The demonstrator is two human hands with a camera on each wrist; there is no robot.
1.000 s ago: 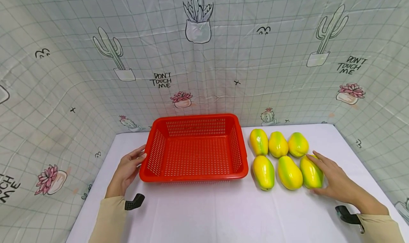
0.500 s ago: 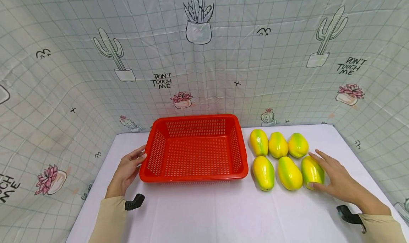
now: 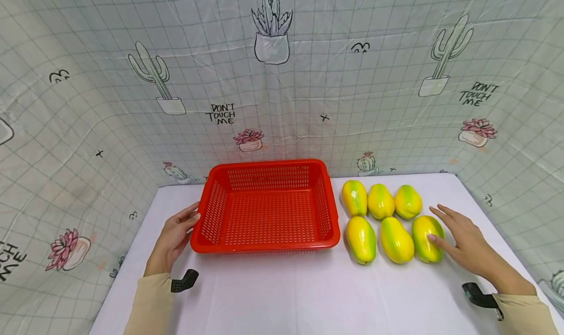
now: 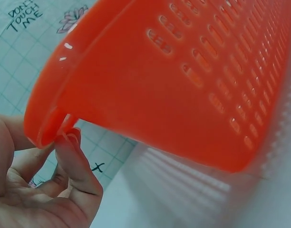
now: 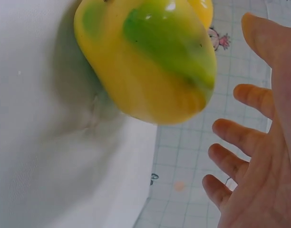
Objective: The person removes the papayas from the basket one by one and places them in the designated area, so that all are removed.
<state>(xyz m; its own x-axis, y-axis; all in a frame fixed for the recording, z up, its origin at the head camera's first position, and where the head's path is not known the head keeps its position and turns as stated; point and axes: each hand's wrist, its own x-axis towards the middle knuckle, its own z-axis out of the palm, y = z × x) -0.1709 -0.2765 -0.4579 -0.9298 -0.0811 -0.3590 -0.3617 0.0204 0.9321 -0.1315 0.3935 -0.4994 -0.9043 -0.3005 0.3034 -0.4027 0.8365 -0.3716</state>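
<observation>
In the head view, my left hand [image 3: 174,239] pinches the left rim of the red basket [image 3: 264,247]. The left wrist view shows the thumb and fingers curled at the rim [image 4: 45,90]. My right hand [image 3: 471,242] hovers just right of the front-right mango [image 3: 425,249], its thumb overlapping that mango in the head view. In the right wrist view, a gap separates the spread fingers from the yellow-green mango [image 5: 150,71]. Left of it in the front row lie a middle mango [image 3: 396,242] and a left mango [image 3: 361,239].
Behind them stand three more mangoes: left [image 3: 354,198], middle [image 3: 381,201] and right [image 3: 408,202]. All rest on a white table [image 3: 291,291]. A grid-patterned cloth [image 3: 299,80] with plant drawings rises at the back and sides. A black wrist mount [image 3: 478,296] sits below each hand.
My right hand has drawn off the front-right mango to the right and its fingers have spread. That mango now stands straighter. My left hand keeps its hold, and the head view has shifted slightly.
</observation>
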